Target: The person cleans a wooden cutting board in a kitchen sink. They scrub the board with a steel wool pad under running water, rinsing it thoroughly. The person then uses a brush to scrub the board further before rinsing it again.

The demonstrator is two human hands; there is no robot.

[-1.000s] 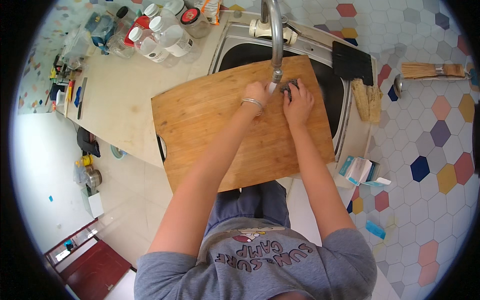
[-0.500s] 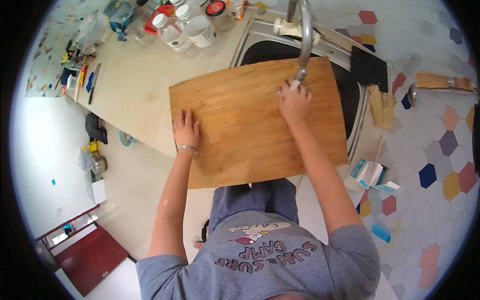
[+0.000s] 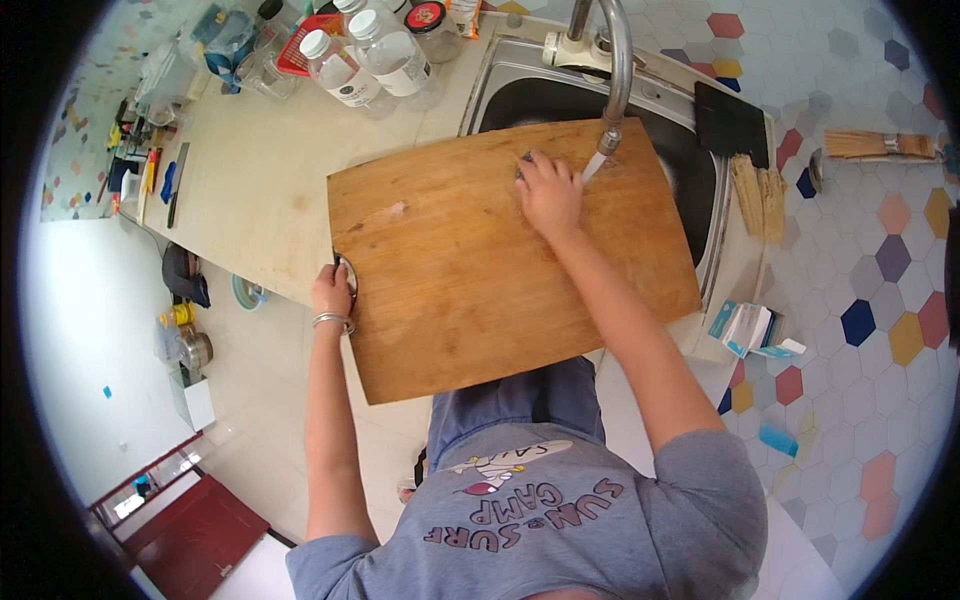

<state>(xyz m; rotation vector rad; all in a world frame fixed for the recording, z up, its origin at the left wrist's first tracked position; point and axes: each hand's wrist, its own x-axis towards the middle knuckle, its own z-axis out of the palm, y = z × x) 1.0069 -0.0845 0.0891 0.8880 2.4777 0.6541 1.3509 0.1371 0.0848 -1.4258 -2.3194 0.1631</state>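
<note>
A large wooden cutting board [image 3: 450,290] lies tilted across the sink's near part and the counter's edge. My left hand [image 3: 333,290] is closed on its left edge, at a metal-rimmed handle hole [image 3: 347,275]. My right hand [image 3: 552,197] presses on the board's upper middle, its fingers closed round a small dark grey scrubber [image 3: 525,165], mostly hidden. Just right of that hand, water runs from the curved metal faucet [image 3: 618,80] onto the board. A small pale bit [image 3: 398,209] shows on the wood at upper left.
The steel sink [image 3: 700,215] shows behind and right of the board. Clear bottles [image 3: 390,60], a red-lidded jar [image 3: 432,30] and a red basket [image 3: 300,50] stand at the back left. A knife [image 3: 178,185] lies at the counter's far left. Dried loofahs [image 3: 760,200] and an opened box [image 3: 745,328] are right.
My left hand has gone from lying flat on the board to gripping its left edge. My right hand has slid left from under the faucet. The board's left side has shifted slightly toward me.
</note>
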